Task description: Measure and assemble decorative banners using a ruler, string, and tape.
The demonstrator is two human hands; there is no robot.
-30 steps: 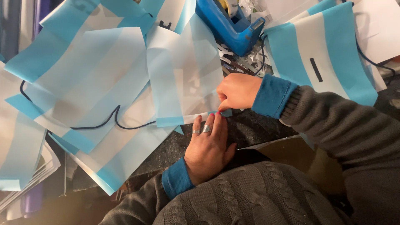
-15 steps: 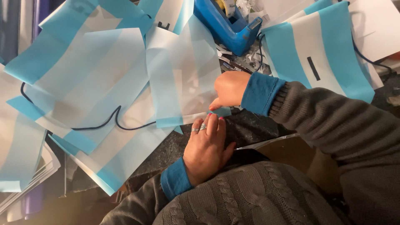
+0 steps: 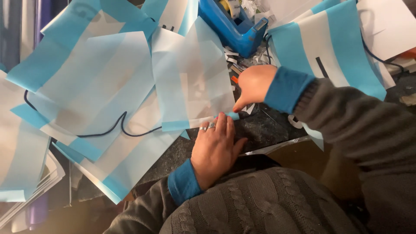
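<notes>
Since the earlier frame our right hand [image 3: 253, 84] has slid left along the folded lower edge of the translucent flag [image 3: 195, 82]; left hand [image 3: 216, 147] lies flat, fingers open (right pinches the fold). Thin paper on the desk [image 3: 260, 130] could tear or crease askew.

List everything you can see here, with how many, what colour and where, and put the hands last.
Translucent paper flags with light blue and white stripes: several, overlapping, across the left and centre, more at the upper right.
Dark thin cord: one, dark blue or black, looping over the left flags.
Blue plastic tape dispenser: one, top centre.
Small paper scraps: many, mostly white, below the dispenser.
Dark speckled worktop: one, black, centre.
Left hand: flat, fingers on the flag's lower edge, rings on.
Right hand: fingertips pressing the same edge.
</notes>
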